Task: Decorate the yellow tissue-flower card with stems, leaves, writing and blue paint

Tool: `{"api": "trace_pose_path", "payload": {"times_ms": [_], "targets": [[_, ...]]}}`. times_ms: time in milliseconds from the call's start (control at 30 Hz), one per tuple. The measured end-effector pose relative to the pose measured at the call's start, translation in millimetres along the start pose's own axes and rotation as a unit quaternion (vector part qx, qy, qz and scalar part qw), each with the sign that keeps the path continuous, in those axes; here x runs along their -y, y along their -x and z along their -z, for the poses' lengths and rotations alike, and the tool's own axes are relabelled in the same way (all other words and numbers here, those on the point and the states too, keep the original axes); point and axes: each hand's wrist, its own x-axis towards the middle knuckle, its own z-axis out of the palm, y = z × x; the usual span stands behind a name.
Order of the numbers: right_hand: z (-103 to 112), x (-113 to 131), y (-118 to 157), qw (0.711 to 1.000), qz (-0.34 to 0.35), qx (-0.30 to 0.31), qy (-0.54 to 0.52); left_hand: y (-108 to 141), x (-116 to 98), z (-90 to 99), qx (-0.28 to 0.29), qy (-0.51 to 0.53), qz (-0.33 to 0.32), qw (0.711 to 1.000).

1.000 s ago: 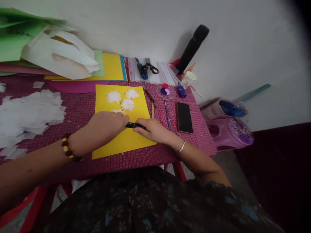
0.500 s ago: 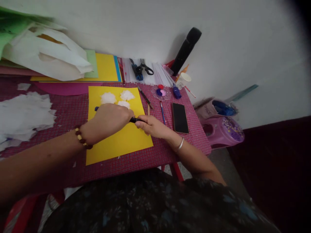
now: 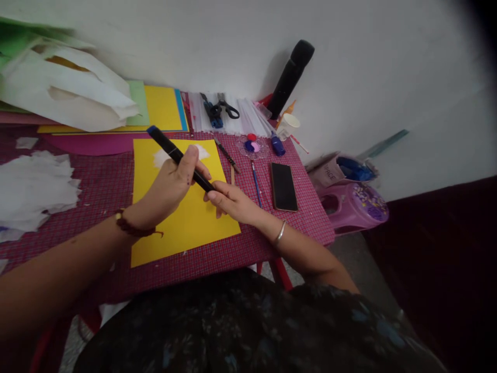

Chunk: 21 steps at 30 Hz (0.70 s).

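Note:
A black marker [image 3: 165, 145] with a blue end slants over the yellow sheet [image 3: 186, 228], its blue end up to the left. My left hand [image 3: 173, 178] is closed round its middle, thumb along the top. The lower end of the marker is pinched in the fingers of my right hand [image 3: 233, 202], which partly hide it. White fluffy-looking shapes [image 3: 202, 152] lie on the upper part of the sheet, partly covered by my left hand and the marker.
Right of the sheet lie a paintbrush [image 3: 256, 184], a phone [image 3: 284, 186], a paint palette [image 3: 252, 147] and a small blue bottle [image 3: 277, 145]. Scissors [image 3: 227, 108] rest at the back. White paper pieces [image 3: 34, 191] are heaped on the left.
My left hand has turned over on the marker, bringing its blue end up and exposing more of its barrel. My right hand stays at the lower end. The view has shifted slightly.

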Motion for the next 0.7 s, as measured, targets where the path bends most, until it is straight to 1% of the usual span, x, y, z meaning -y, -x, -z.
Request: {"api": "trace_pose_path", "payload": {"times_ms": [67,133,200,267,333,367,400,433,467,500,567,600,633,667,700], "targets": [[1,3,0,0.997,-0.006,-0.004,0.073,1,4,0.6,0.001,0.027,0.031,0.999],[3,8,-1,0.983,0.004,-0.025,0.183,-1,6,-1.6,-0.008,0.108,0.054,0.993],[4,16,-3,0.951,0.007,-0.057,0.304,-7,7,-6.7,-0.025,0.184,0.064,0.981],[4,22,-6,0.911,-0.013,-0.090,0.401,-16,6,-12.7,-0.039,0.213,0.075,0.973],[6,25,-10,0.879,-0.040,-0.121,0.459,-28,5,-17.5,-0.042,0.205,0.086,0.974],[7,26,-12,0.870,-0.049,-0.136,0.472,-35,4,-19.1,-0.038,0.201,0.091,0.975],[9,26,-13,0.866,-0.054,-0.151,0.473,-41,2,-20.2,-0.034,0.197,0.093,0.975],[12,26,-15,0.871,-0.055,-0.164,0.460,-47,-1,-21.0,-0.030,0.194,0.095,0.976],[15,25,-17,0.884,-0.053,-0.174,0.430,-52,-4,-21.8,-0.028,0.192,0.097,0.976],[17,25,-18,0.905,-0.048,-0.181,0.382,-57,-8,-22.9,-0.028,0.191,0.100,0.976],[23,24,-19,0.954,-0.033,-0.177,0.240,-64,-17,-27.0,-0.030,0.189,0.108,0.976],[24,24,-20,0.971,-0.024,-0.168,0.166,-67,-21,-29.9,-0.027,0.187,0.109,0.976],[26,25,-21,0.981,-0.015,-0.159,0.105,-70,-25,-32.9,-0.025,0.184,0.108,0.977],[26,26,-21,0.985,-0.008,-0.158,0.070,-75,-28,-35.3,-0.020,0.177,0.100,0.979],[26,27,-20,0.984,-0.003,-0.165,0.067,-81,-29,-36.1,-0.023,0.166,0.089,0.982]]}}
